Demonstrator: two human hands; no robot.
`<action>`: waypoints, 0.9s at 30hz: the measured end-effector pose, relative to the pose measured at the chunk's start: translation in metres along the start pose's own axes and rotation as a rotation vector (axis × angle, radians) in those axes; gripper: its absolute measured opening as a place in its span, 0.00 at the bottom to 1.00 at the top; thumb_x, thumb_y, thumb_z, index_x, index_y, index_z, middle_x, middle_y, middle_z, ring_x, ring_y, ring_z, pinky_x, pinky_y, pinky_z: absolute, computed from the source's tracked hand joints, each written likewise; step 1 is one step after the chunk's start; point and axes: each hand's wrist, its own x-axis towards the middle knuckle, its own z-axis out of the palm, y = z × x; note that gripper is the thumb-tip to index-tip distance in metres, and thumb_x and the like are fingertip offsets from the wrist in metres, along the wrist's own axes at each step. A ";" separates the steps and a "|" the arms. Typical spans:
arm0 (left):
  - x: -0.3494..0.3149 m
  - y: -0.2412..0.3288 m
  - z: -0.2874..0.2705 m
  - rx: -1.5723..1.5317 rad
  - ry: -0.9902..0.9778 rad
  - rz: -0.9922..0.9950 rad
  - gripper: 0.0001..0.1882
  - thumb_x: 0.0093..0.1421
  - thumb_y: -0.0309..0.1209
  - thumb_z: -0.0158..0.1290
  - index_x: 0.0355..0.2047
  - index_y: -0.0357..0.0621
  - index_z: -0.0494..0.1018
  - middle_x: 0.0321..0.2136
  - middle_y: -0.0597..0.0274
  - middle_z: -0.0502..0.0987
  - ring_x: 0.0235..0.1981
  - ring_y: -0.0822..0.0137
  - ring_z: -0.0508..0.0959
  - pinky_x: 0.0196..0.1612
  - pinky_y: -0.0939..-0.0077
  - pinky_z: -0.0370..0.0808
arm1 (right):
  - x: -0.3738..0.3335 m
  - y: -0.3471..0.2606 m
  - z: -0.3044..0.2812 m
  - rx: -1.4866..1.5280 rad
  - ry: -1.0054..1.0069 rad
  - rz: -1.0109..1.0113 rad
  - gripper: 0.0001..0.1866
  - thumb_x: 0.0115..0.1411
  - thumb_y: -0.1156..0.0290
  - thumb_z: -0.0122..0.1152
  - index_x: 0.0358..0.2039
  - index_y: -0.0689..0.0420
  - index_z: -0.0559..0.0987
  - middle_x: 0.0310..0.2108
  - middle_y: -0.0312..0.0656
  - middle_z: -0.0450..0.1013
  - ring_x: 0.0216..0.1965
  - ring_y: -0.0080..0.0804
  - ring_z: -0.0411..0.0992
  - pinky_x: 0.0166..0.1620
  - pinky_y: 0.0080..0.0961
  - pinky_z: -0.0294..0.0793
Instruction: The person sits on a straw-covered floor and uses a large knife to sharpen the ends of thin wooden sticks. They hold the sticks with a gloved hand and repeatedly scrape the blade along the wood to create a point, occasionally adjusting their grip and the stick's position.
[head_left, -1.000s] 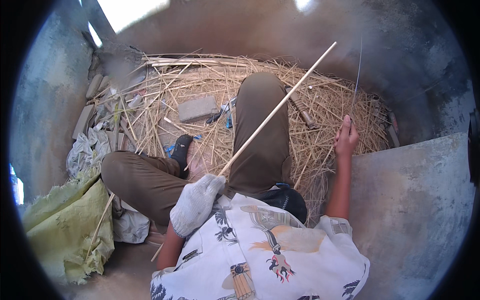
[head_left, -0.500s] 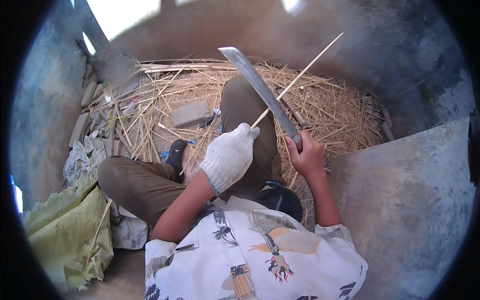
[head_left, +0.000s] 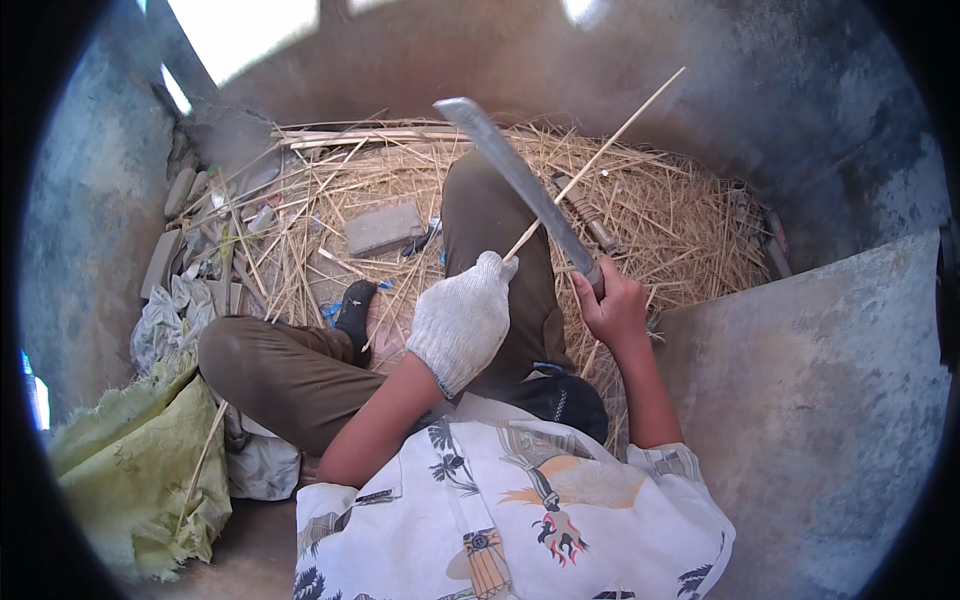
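Note:
My left hand [head_left: 462, 322], in a white knitted glove, is closed around the lower end of a thin pale stick [head_left: 622, 133]. The stick slants up to the right, away from me. My bare right hand [head_left: 615, 308] grips the short handle of a machete [head_left: 520, 175], its long grey blade pointing up and to the left. Blade and stick cross in front of my raised knee, the blade passing over the stick; whether they touch I cannot tell. The glove hides the stick's near end.
Split strips and shavings [head_left: 690, 230] cover the ground ahead. Among them lie a grey brick [head_left: 384, 230] and a ridged brown rod [head_left: 588, 215]. A yellow-green woven sack [head_left: 150, 470] lies at left, near grey plastic [head_left: 160, 325]. A grey slab [head_left: 800, 370] stands at right.
My gloved left hand has shifted very slightly down and right, along the stick's lean. The machete's tip sits a little lower. Both grips are unchanged.

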 end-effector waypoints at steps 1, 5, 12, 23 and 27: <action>-0.001 0.001 0.000 0.001 -0.001 -0.017 0.11 0.74 0.35 0.45 0.39 0.41 0.72 0.23 0.46 0.79 0.27 0.43 0.83 0.30 0.51 0.78 | 0.001 0.001 0.003 0.045 0.007 0.099 0.21 0.68 0.51 0.62 0.30 0.57 0.73 0.15 0.47 0.72 0.18 0.50 0.75 0.24 0.43 0.71; -0.002 0.002 0.002 0.008 0.052 -0.005 0.13 0.74 0.36 0.45 0.35 0.41 0.70 0.21 0.45 0.79 0.26 0.43 0.82 0.29 0.51 0.78 | 0.007 -0.002 0.002 0.089 0.026 0.110 0.21 0.67 0.51 0.63 0.29 0.57 0.73 0.15 0.47 0.71 0.18 0.50 0.75 0.23 0.42 0.71; -0.005 0.006 0.006 0.084 0.071 -0.020 0.13 0.74 0.37 0.46 0.35 0.43 0.71 0.21 0.48 0.80 0.25 0.45 0.83 0.28 0.52 0.79 | 0.002 0.006 -0.002 -0.020 0.014 -0.065 0.22 0.65 0.51 0.65 0.29 0.57 0.73 0.15 0.47 0.71 0.17 0.49 0.75 0.23 0.41 0.71; -0.009 0.005 0.004 0.088 0.083 -0.003 0.13 0.74 0.38 0.46 0.35 0.44 0.71 0.20 0.50 0.80 0.24 0.47 0.83 0.26 0.53 0.78 | 0.005 -0.003 0.003 -0.055 0.028 -0.170 0.19 0.69 0.53 0.60 0.31 0.57 0.76 0.16 0.46 0.72 0.18 0.46 0.75 0.24 0.39 0.70; -0.009 -0.003 0.010 0.096 0.116 0.029 0.13 0.74 0.38 0.46 0.34 0.45 0.71 0.19 0.52 0.79 0.22 0.49 0.83 0.24 0.54 0.78 | 0.019 -0.007 0.003 0.133 -0.009 0.168 0.20 0.68 0.52 0.62 0.30 0.57 0.75 0.15 0.45 0.71 0.17 0.45 0.75 0.23 0.39 0.71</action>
